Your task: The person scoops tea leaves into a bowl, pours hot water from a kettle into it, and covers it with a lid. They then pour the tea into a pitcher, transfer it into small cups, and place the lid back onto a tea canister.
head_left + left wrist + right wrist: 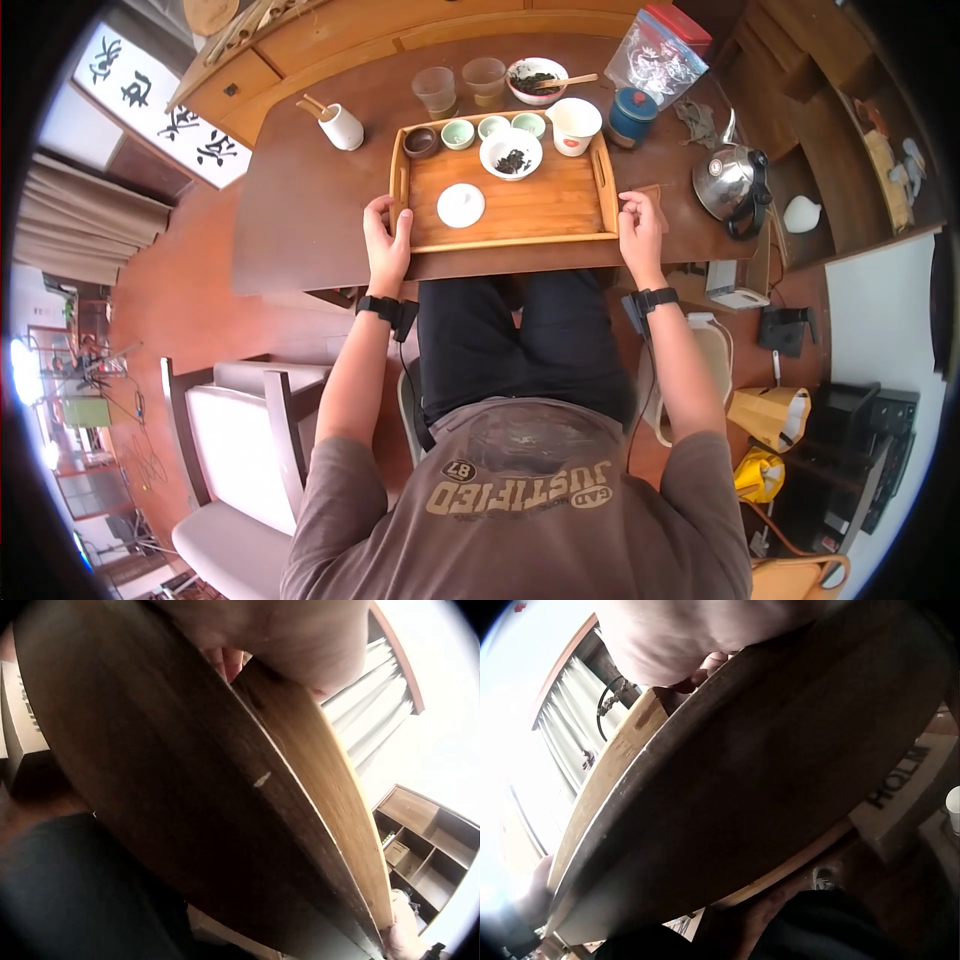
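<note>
A wooden tea tray point(560, 208) lies on the brown table near its front edge. My left hand point(388, 240) grips its front left corner, thumb at the rim and fingers along the outer side. At the front right corner, my right hand point(642, 235) holds the tray with curled fingers, partly hidden by the palm in the right wrist view. On the tray, a white bowl point(495, 150) contains dark tea leaves point(514, 162). A white lid point(461, 206) lies flat before it. Small green cups point(458, 134), a dark cup point(421, 143) and a white pitcher point(575, 128) line the back.
Behind the tray stand two clear cups point(435, 88) and a bowl of tea leaves point(537, 68) with a wooden scoop across it. A blue canister point(632, 118) and steel kettle point(728, 185) are at right. A white tool holder point(342, 128) stands at left.
</note>
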The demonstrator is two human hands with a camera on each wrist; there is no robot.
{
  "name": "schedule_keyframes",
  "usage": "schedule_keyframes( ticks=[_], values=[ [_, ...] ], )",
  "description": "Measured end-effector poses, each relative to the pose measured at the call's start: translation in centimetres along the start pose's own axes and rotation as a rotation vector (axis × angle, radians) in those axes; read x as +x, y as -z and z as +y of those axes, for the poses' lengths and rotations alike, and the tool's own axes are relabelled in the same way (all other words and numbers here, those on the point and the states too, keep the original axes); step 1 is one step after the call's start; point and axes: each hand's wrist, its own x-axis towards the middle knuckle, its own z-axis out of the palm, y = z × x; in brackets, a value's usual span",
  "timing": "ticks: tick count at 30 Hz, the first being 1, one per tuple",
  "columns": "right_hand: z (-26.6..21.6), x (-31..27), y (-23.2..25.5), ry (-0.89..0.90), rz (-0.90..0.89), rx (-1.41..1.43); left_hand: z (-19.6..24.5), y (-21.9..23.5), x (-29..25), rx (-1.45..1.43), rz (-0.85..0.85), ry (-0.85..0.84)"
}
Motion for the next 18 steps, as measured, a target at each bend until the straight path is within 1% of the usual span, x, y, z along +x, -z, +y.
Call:
schedule_keyframes(
  ticks=[1,3,6,8,12,14,15,17,18],
  values=[
    [-0.3,0.1,0.2,-0.024,-0.005,0.01,0.5,0.1,0.0,0.007,-0.011,-0.013],
    [-0.5,0.0,0.0,-0.054,0.002,0.03,1.3,0.3,-0.2,0.0,-0.018,0.03],
    [0.1,0.4,-0.3,-0.025,0.067,-0.014,0.4,0.0,-0.1,0.0,-0.022,0.024],
    [-0.1,0.3,-0.3,-0.102,0.02,-0.037,0.6,0.3,-0.2,0.037,-0.028,0.011],
    [-0.7,0.3,-0.3,-0.073,0.04,-0.069,0.9,0.4,-0.1,0.075,-0.041,-0.049],
    [-0.6,0.2,-0.3,-0.012,0.042,-0.114,0.6,0.3,-0.1,0.091,-0.036,-0.079],
    [-0.5,0.2,-0.4,-0.01,0.05,-0.116,0.4,0.2,-0.1,0.114,-0.029,-0.095],
    [-0.8,0.3,-0.2,-0.011,0.05,-0.117,0.5,0.0,0.0,0.092,-0.03,-0.082],
    [-0.9,0.2,0.0,-0.001,0.053,-0.166,0.4,0.1,0.0,0.095,-0.034,-0.081]
  ],
)
